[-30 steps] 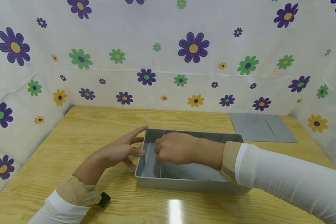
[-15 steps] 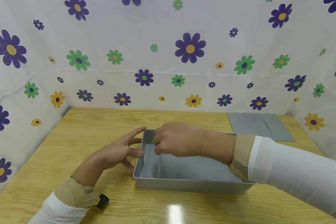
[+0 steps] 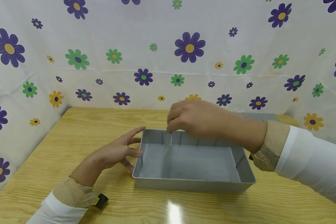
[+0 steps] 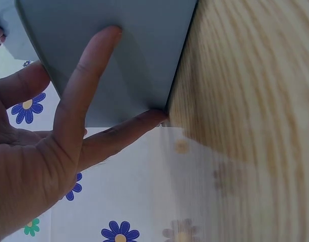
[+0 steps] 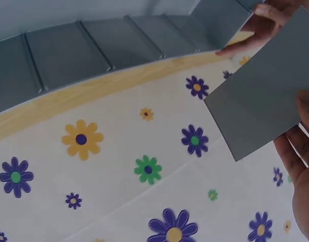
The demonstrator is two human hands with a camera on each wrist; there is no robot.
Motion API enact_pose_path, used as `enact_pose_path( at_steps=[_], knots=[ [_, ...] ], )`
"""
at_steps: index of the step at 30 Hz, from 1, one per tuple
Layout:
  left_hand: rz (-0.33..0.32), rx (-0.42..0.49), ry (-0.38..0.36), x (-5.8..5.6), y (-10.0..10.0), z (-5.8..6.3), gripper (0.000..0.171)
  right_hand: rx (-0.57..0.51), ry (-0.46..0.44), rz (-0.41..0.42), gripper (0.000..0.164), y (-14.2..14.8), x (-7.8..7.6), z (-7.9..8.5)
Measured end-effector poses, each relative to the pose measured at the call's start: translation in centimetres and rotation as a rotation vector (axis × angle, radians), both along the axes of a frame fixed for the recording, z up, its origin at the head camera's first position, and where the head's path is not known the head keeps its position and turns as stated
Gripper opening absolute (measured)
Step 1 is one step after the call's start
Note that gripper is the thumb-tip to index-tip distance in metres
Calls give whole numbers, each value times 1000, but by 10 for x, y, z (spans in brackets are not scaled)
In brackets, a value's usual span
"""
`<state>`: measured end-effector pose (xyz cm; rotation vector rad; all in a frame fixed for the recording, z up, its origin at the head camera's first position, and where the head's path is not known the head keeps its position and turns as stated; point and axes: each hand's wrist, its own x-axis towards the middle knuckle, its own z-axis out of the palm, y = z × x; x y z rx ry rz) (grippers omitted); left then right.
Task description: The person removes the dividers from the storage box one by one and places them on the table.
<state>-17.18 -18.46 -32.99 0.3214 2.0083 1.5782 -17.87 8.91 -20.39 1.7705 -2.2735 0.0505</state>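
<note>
A long grey plastic box [image 3: 196,184] with upright grooves along its inner walls lies crosswise on the table. Above its back wall my right hand [image 3: 197,118] pinches a flat grey divider [image 5: 262,88] between thumb and fingers. The head view shows that divider nearly edge-on and blurred. In the right wrist view it is a plain rectangular sheet, tilted beyond the box wall. My left hand [image 3: 114,152] rests against the box's left end, fingers spread and fairly straight. Its thumb touches the rim, and in the left wrist view fingers [image 4: 88,75] lie against the outer end wall.
Flat grey panels [image 3: 259,116] lie at the table's back right, mostly covered by my right arm in the head view. A flowered white cloth [image 3: 128,62] stands behind and at both sides of the wooden table [image 3: 81,133]. A small black-and-yellow object [image 3: 102,201] shows by my left wrist.
My right hand has risen out of the box's left part and moved back and right, lifting the divider with it. The left hand stays at the box's end.
</note>
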Motion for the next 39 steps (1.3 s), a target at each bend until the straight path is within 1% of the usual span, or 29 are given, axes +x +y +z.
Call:
enact_pose_path(
  at_steps=[5,8,11,15,19,24,26,29,32,34,36,39],
  knots=[
    [2,-4,1,0,1,1,80,-83,9,-22,14,19,-10,3],
    [2,-7,-3,1,1,1,80,-148,8,-49,14,32,-20,0],
    [-3,-2,-6,1,1,1,80,-242,-24,-104,15,47,-30,-4],
    [-10,7,-8,0,0,0,80,-366,-57,-228,17,67,-45,-12],
    [-10,1,-4,0,0,1,81,-455,-37,-342,19,86,-59,-20],
    [12,-44,12,0,-2,3,82,-508,-19,-505,14,106,-73,-30],
    [23,-69,17,0,-6,5,82,-517,-18,-575,11,113,-77,-35],
    [34,-101,18,2,-16,6,83,-546,-27,-654,14,123,-81,-42],
    [39,-117,20,5,-27,7,82,-574,-58,-718,17,130,-83,-48],
    [40,-118,20,7,-35,8,81,-587,-99,-768,20,134,-85,-52],
    [38,-117,25,9,-41,9,81,-597,-170,-828,22,137,-86,-57],
    [30,-121,33,10,-51,9,82,-599,-304,-932,26,142,-89,-66]
  ],
)
